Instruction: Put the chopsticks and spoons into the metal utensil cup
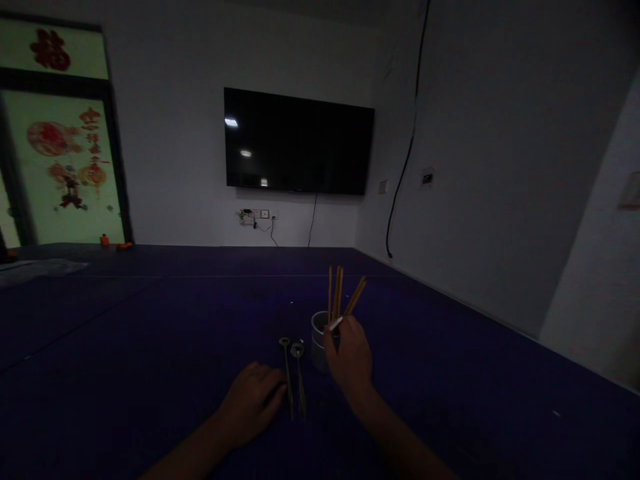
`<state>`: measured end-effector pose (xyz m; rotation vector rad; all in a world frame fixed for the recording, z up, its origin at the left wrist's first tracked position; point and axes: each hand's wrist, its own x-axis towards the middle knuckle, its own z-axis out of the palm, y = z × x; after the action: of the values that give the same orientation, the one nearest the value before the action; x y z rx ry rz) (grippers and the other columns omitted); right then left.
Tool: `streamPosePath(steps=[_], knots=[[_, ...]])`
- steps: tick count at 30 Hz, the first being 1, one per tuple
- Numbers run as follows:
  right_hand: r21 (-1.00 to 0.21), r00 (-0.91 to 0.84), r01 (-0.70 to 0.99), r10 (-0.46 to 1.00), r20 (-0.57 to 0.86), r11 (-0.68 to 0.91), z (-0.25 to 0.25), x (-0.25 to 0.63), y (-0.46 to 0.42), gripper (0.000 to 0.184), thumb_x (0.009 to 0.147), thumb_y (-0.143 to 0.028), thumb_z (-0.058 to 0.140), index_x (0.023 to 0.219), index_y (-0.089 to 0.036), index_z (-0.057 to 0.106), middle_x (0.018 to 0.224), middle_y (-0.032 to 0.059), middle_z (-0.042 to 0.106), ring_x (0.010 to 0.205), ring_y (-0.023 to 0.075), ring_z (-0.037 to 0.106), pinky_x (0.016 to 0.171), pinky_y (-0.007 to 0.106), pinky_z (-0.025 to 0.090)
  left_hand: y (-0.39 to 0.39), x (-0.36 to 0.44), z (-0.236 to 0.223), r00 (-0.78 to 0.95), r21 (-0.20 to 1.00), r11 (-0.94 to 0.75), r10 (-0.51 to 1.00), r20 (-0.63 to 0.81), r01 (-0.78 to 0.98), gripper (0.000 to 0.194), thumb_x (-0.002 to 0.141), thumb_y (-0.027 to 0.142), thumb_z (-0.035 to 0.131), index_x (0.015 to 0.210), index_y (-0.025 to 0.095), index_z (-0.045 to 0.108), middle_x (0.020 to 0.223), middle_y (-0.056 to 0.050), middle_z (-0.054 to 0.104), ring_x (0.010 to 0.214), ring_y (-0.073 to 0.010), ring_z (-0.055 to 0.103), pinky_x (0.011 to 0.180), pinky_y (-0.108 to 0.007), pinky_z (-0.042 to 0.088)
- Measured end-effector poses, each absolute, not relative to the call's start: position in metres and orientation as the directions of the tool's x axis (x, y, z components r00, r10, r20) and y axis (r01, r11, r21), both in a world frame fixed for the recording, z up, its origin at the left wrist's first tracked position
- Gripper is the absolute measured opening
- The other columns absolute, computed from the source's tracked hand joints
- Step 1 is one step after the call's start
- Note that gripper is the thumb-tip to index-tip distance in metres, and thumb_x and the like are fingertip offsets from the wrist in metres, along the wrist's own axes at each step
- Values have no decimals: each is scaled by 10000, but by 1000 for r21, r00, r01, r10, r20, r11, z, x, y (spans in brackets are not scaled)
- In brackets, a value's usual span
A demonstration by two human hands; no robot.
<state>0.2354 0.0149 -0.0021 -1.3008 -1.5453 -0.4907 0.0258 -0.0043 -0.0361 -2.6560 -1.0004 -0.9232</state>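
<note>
A grey cylindrical holder (319, 343) stands upright on the dark blue surface, with several wooden chopsticks (338, 293) sticking up out of it. At its right rim is my right hand (350, 350), closed, with a thin white piece (335, 324) between thumb and fingers; its kind is too dim to tell. Left of the holder, two long-handled metal spoons (299, 380) lie side by side, heads pointing away from me. My left hand (255, 400) rests on the surface with its fingers loosely stretched, the tips beside or touching the left spoon's handle.
The broad dark blue surface (175, 320) reaches to the walls. A black television (300, 143) hangs on the far wall above sockets (265, 214). A black cable (407, 157) runs down the right wall. Small orange items (124, 246) and clear plastic sheeting (37, 270) lie at far left.
</note>
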Motion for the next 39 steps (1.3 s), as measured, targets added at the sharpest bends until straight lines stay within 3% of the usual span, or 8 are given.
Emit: streamPosePath(steps=[6,12,21,39], knots=[[-303,135,915,504,853,267,-10,236,18,244,909,-267,370,753,-209,549,781,61,564,735,199,526,622,309,398,-3,26,-38,593,65,-768,543,595,637,196,890,205,376,876,205,572,743,-14,644,669,-146,589,658,-277,423],[-279,96,916,520,849,287,-16,239,22,310,939,-296,337,747,-201,560,787,64,572,764,203,528,669,321,402,-2,27,-38,602,54,-774,532,595,630,212,889,202,364,861,197,575,737,-25,645,662,-152,588,641,-280,424],[-160,-20,926,467,884,342,-19,241,31,391,968,-391,313,761,-195,580,762,61,578,752,205,509,696,332,398,-4,28,-38,609,54,-788,515,604,613,207,887,192,369,861,198,574,754,-24,655,665,-144,581,643,-273,415],[-357,96,831,524,846,426,-15,235,21,292,932,-400,410,1029,-187,585,957,82,619,907,219,576,761,339,450,-5,27,-36,613,66,-769,555,563,636,209,889,199,368,827,197,568,730,-15,652,646,-147,576,635,-281,405]])
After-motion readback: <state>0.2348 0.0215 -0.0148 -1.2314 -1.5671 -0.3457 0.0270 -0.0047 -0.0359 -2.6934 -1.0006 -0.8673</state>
